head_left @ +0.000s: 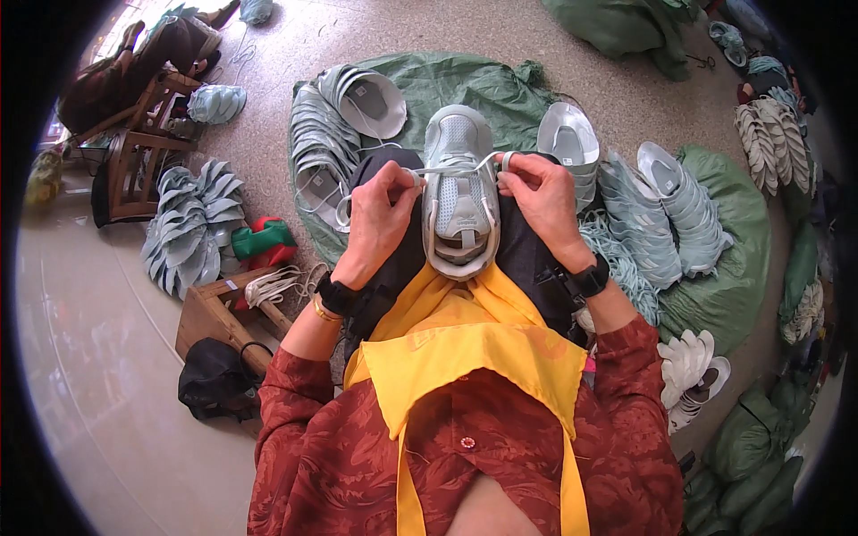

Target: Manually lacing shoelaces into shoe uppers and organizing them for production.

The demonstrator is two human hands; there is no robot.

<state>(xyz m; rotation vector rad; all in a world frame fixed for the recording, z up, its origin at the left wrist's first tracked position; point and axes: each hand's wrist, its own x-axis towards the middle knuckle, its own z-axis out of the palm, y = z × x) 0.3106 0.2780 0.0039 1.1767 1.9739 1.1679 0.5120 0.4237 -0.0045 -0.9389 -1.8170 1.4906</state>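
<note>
A pale grey-blue shoe rests on my lap between my knees, its toe pointing away from me. A light lace is stretched across it from side to side. On the left, my left hand is closed in a pinch on one end of the lace. My right hand pinches the other end, with a loop of lace at the fingertips. The shoe's tongue and opening face me. A yellow apron lies under the heel.
Nested pale shoe uppers lie on a green sack ahead. More uppers and loose laces are at the right. A wooden stool bearing white laces stands left, near a stack of uppers. Another person sits at far left.
</note>
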